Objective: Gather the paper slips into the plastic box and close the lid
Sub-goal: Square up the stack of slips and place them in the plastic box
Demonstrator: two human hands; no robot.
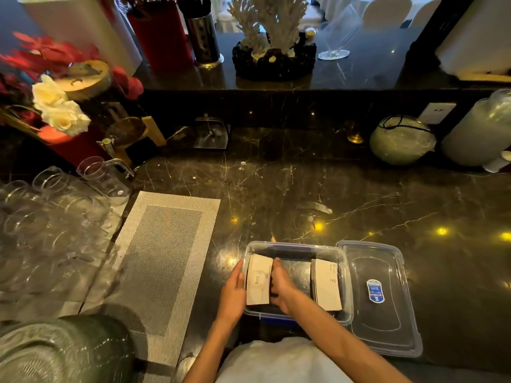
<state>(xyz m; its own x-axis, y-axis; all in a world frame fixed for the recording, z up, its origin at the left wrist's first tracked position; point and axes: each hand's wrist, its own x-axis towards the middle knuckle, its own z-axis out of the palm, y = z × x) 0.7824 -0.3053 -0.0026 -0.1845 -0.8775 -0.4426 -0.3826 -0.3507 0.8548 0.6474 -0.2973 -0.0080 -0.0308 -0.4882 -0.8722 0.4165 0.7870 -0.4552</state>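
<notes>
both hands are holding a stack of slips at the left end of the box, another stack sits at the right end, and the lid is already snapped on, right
Not quite: the lid is not on. The head view shows it lying flat on the counter, right of the open plastic box. The rest holds: the left hand and right hand flank one stack of slips, another stack sits at the right end.

"love" printed on top slip of the paper stack (258, 283) at left end of the plastic box (296, 246); blue/white sticker (375, 291) on the lid (387, 338), txt too small to read; small print on right stack (327, 286) illegible
</notes>
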